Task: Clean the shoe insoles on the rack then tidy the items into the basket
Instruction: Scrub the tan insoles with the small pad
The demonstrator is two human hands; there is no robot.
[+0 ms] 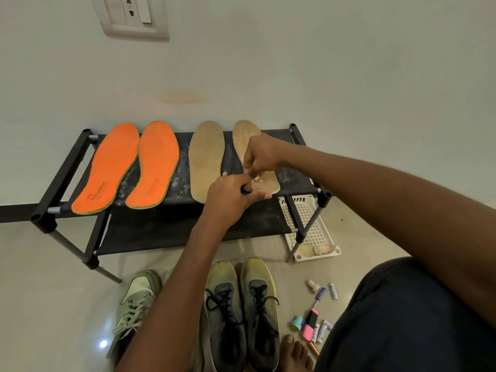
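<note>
Both the left hand [230,194] and right hand [261,154], fingers curled, pinch small debris [257,179] over the rightmost tan insole [268,183] on the rack [69,167].

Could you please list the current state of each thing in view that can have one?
Orange insoles: lying flat side by side on the rack's top shelf.
Left tan insole: flat on the rack, untouched.
Right tan insole: flat, both hands over its heel; small pale scraps there.
Left hand: fingers curled, pinching something small and dark.
Right hand: fingers curled, pinching at the insole.
Basket: on the floor, partly under the rack.
Dark shoes: laced, on the floor.
</note>
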